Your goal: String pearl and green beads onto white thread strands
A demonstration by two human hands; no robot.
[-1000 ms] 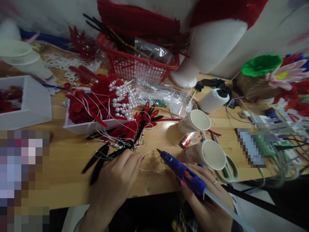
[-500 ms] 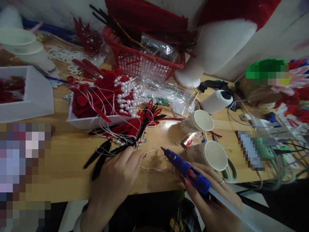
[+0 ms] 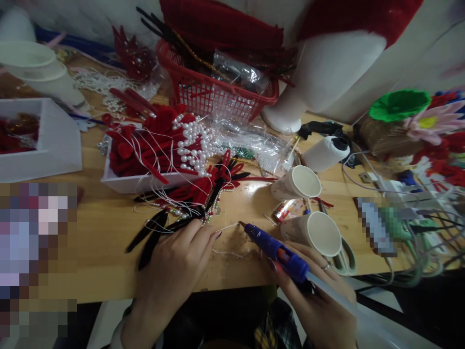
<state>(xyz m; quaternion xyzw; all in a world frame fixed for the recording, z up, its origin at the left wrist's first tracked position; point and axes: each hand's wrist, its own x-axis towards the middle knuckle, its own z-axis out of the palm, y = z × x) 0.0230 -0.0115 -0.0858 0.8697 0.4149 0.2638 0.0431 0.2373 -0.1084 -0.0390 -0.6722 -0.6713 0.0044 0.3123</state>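
My right hand (image 3: 316, 291) is closed around a blue glue gun (image 3: 278, 252), with a long clear glue stick (image 3: 337, 300) running out of its back end. The gun's nozzle points left and meets the end of a thin white thread (image 3: 229, 226). My left hand (image 3: 181, 257) pinches that thread between thumb and fingers. Beyond the left hand lies a bundle of red and black fuzzy loops (image 3: 214, 186) with strung beads and loose white strings. Black fuzzy leaf shapes (image 3: 148, 237) stick out left of the hand. Whether the left hand also holds the bundle is hidden.
Two paper cups (image 3: 324, 235) stand near my right hand, scissors (image 3: 347, 259) beside them. A white box of red fuzzy pieces (image 3: 138, 183), a red basket (image 3: 218, 94), a thread cone (image 3: 325, 152) and a white mannequin head (image 3: 334, 72) stand farther back. Cables (image 3: 428, 242) lie right.
My right hand has moved slightly left with the glue gun. Its nozzle, apart from the thread before, now meets the thread's end. My left hand has barely moved.
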